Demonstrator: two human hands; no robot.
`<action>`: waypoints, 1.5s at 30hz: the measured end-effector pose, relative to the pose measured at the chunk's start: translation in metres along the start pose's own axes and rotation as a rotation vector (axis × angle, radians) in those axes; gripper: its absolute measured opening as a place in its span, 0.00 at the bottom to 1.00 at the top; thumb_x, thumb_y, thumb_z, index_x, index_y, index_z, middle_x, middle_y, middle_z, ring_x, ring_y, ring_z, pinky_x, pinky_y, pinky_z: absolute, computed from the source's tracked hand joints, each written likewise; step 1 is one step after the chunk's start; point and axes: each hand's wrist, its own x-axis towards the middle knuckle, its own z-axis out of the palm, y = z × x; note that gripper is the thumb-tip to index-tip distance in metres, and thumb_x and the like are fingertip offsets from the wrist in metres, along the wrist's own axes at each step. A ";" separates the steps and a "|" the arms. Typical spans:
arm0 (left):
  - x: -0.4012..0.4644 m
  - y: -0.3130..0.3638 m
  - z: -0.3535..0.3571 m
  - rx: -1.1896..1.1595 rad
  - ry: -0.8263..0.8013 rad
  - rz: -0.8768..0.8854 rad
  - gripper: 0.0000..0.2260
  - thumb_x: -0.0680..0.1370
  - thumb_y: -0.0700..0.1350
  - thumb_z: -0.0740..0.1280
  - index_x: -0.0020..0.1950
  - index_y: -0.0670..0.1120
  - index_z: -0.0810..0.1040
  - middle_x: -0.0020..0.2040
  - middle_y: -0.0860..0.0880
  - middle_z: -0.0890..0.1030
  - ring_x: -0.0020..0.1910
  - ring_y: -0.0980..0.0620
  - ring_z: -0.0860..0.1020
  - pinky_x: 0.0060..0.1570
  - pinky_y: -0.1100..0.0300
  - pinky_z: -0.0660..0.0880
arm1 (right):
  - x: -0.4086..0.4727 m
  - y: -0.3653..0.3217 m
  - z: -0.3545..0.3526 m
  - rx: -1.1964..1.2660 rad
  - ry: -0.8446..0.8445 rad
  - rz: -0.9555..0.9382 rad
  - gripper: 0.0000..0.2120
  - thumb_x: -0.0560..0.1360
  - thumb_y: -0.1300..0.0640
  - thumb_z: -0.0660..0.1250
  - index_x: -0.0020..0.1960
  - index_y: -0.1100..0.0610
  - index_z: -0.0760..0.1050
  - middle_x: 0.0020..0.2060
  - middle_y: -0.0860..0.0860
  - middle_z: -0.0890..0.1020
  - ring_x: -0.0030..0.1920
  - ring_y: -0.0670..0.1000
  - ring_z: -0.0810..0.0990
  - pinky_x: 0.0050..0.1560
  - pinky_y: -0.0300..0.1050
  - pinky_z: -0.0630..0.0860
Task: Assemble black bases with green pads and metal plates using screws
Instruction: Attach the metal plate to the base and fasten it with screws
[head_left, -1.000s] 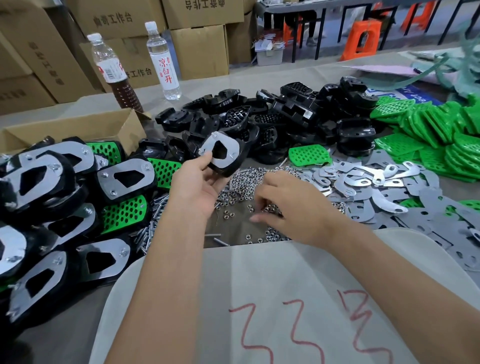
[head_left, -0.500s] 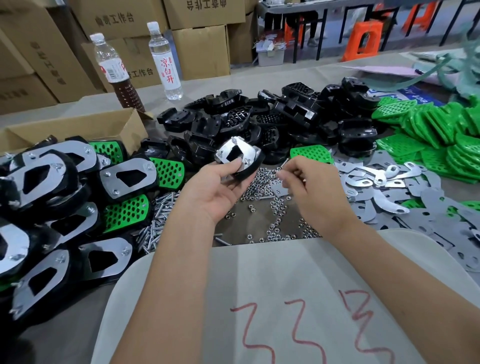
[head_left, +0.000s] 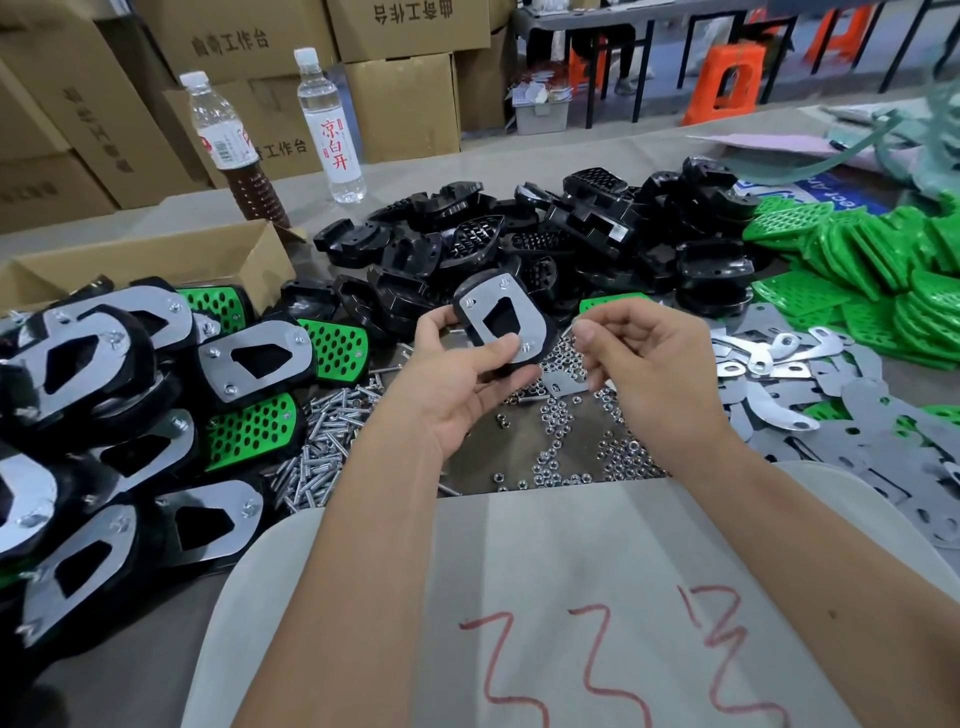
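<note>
Left hand (head_left: 457, 384) raised gripping base (head_left: 501, 322), plate up, long axis up-left; right hand (head_left: 649, 364) pinching something tiny.

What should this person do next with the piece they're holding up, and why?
Probably bring the right hand to the held assembly and fit the small part it seems to pinch. The left hand holds it plate-up, and the right fingertips sit just beside its edge.

Whatever the right hand (head_left: 644, 358) pinched between its fingertips was too small to make out. The left hand's thumb covered one corner of the metal plate (head_left: 501, 317) on the held black base (head_left: 540, 332). The pile of finished pieces (head_left: 78, 374) ran off the left edge, and the green pads (head_left: 883, 270) off the right.
</note>
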 end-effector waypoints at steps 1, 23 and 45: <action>0.000 -0.001 0.000 0.003 -0.004 -0.004 0.26 0.76 0.27 0.72 0.66 0.49 0.69 0.61 0.35 0.82 0.50 0.39 0.86 0.37 0.56 0.84 | 0.000 0.000 0.000 0.019 -0.009 0.005 0.06 0.77 0.66 0.74 0.47 0.55 0.85 0.35 0.55 0.84 0.32 0.51 0.81 0.36 0.43 0.80; -0.001 -0.006 0.005 0.154 -0.029 0.025 0.24 0.75 0.26 0.72 0.61 0.49 0.71 0.55 0.39 0.84 0.38 0.47 0.87 0.37 0.56 0.83 | -0.006 0.000 0.004 -0.179 -0.165 -0.157 0.05 0.73 0.64 0.79 0.42 0.58 0.85 0.38 0.50 0.82 0.35 0.54 0.81 0.34 0.56 0.83; -0.005 -0.001 0.007 0.194 -0.034 -0.137 0.14 0.78 0.31 0.70 0.62 0.40 0.75 0.47 0.37 0.85 0.33 0.44 0.85 0.28 0.63 0.80 | -0.003 0.005 0.003 -0.017 -0.029 -0.087 0.07 0.75 0.63 0.76 0.44 0.52 0.86 0.38 0.51 0.85 0.39 0.53 0.83 0.33 0.48 0.82</action>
